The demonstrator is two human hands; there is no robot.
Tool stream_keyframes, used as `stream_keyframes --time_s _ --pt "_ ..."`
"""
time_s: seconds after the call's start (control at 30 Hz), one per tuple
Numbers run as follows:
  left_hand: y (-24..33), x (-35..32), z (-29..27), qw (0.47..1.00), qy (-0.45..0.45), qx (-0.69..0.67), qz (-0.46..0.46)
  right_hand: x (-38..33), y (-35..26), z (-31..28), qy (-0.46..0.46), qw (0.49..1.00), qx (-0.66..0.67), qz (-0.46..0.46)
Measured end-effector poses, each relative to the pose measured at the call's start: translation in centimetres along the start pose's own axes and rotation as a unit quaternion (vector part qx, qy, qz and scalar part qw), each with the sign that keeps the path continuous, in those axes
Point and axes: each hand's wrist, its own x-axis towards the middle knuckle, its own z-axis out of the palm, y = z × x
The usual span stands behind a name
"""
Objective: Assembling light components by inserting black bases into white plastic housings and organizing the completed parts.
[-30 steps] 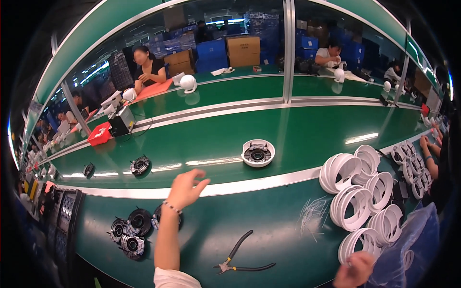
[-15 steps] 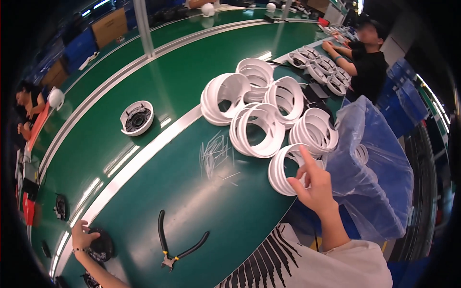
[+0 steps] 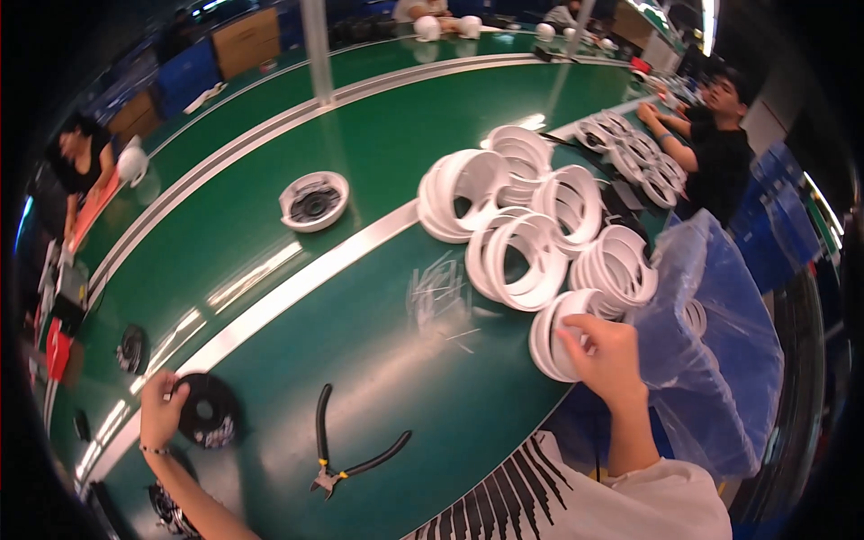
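Observation:
At the left of the bench, my left hand (image 3: 160, 409) has its thumb and fingers closed on the edge of a black disc-shaped part (image 3: 200, 396) with a round centre. Another dark part (image 3: 168, 506) lies below it, partly behind my forearm. On the right, my right hand (image 3: 610, 358) pinches the rim of the nearest stack of white plastic rings (image 3: 545, 340); its fingertips are partly hidden inside the ring. Between my hands lie side cutters (image 3: 326, 475) with black handles, spread apart.
More stacked white rings (image 3: 517, 256) stand behind my right hand. Thin clear scraps (image 3: 438, 292) lie beside them. A blue bin lined with clear plastic (image 3: 711, 333) adjoins the bench's right edge. A white housing with a black core (image 3: 315, 202) sits on the green conveyor (image 3: 261, 189). Co-workers sit around.
The view has shifted, moving the scene rightward. My left hand has brought the black part up and away from the one below. My right hand's extended index finger has curled onto the ring.

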Motion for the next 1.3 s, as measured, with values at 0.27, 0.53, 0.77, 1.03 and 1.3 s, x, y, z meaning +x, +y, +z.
stream_keyframes --time_s 0.27,0.53,0.77,1.03,1.3 --pt "3.7 2.1 7.6 0.862 0.015 -0.505 -0.04 -1.0 -0.4 0.3 0.1 0.989 0.088 0.072" --pt "5.2 0.7 12.5 0.859 0.023 -0.503 -0.093 -1.7 0.2 1.1 0.124 0.986 0.075 0.079" --pt "5.2 0.5 12.8 0.85 0.037 -0.513 -0.113 -2.2 -0.6 -2.1 0.23 0.97 0.037 0.075" --pt "7.3 0.3 13.9 0.783 0.021 -0.614 -0.094 -3.0 -3.8 0.7 0.281 0.94 0.099 -0.166" --pt "6.5 -0.6 14.2 0.785 0.014 -0.615 -0.07 -1.6 -11.6 10.6 -0.198 0.885 0.173 -0.383"
